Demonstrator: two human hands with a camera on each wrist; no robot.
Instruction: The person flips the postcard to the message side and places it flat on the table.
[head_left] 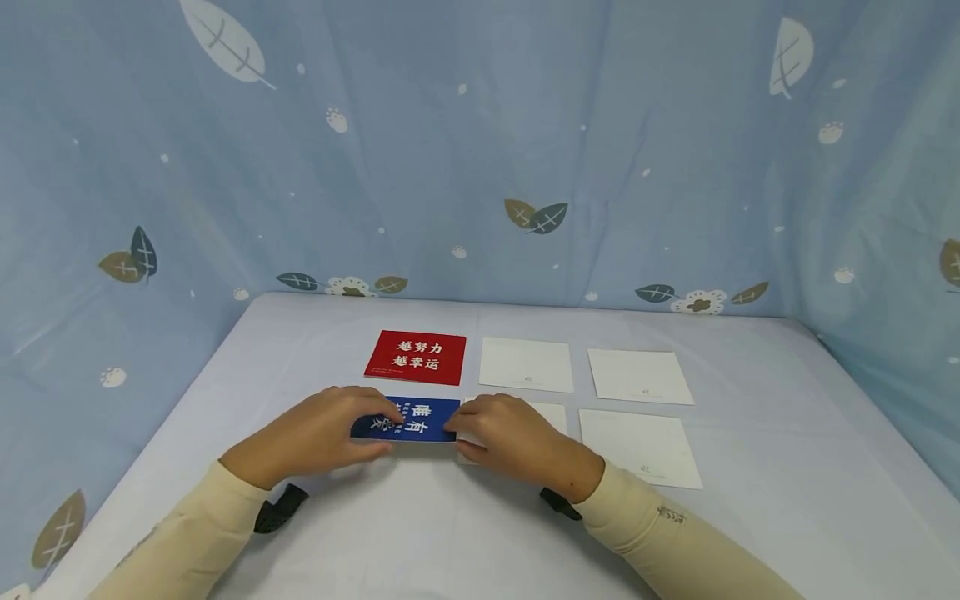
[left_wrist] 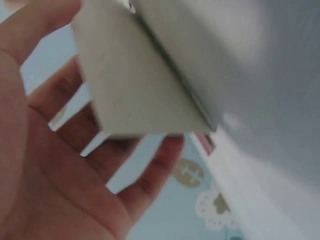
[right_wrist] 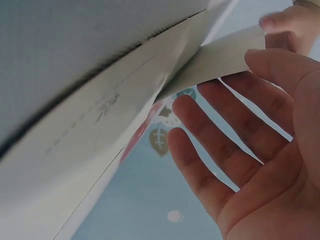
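In the head view a blue card [head_left: 442, 408] with white characters is held between the two hands, below a red card [head_left: 447, 354] lying flat. My left hand [head_left: 318, 429] grips its left side, thumb toward me and fingers on the far face. The right hand [head_left: 517, 437] pinches its right edge and partly covers a white card [head_left: 552, 414] lying beside it. Both wrist views show the pale underside of the held card [left_wrist: 135, 85], raised at an angle from the table. Fingers of the right hand [right_wrist: 265, 150] spread behind that card.
Three more white cards lie flat on the white table: a back middle card [head_left: 525, 362], a back right card [head_left: 641, 375] and a front right card [head_left: 637, 446]. Blue leaf-print cloth [head_left: 465, 150] hangs behind and at both sides of the table [head_left: 420, 533].
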